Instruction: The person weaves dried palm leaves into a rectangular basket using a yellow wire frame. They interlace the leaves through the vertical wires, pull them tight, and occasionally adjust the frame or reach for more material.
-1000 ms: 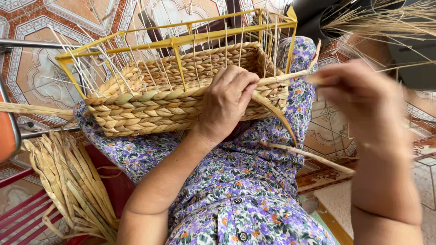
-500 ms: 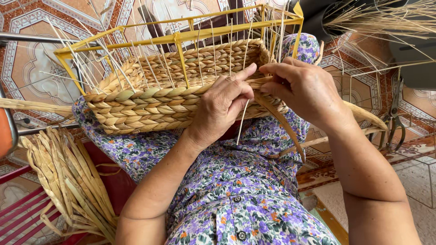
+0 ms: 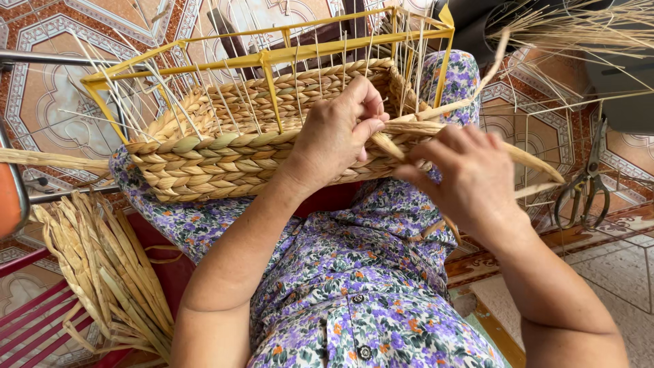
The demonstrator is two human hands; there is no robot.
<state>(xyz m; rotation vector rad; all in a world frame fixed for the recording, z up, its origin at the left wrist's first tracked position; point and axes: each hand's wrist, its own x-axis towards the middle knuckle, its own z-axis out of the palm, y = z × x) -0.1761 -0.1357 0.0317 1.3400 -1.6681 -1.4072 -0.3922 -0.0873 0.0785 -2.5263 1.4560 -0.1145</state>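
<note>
Floor: patterned red and white tiles (image 3: 41, 102) under me.
Spare stock: bundle of dried flat straw strands (image 3: 109, 272) beside my left knee.
Basket: half-woven straw basket on a yellow wire frame (image 3: 204, 163) on my lap, holding nothing.
Left hand (image 3: 337, 136): pressed on the rim, thumb pinning the loose straw weaving strand (image 3: 409, 128).
Right hand (image 3: 470, 177): has dropped back from the rim since a moment ago, pinching that strand's tail; this stitch seems tightened.
Right edge: metal scissors (image 3: 582, 191) on the floor.

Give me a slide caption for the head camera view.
Left hand and right hand work a flat straw strand into a woven straw basket on a yellow wire frame.
</note>
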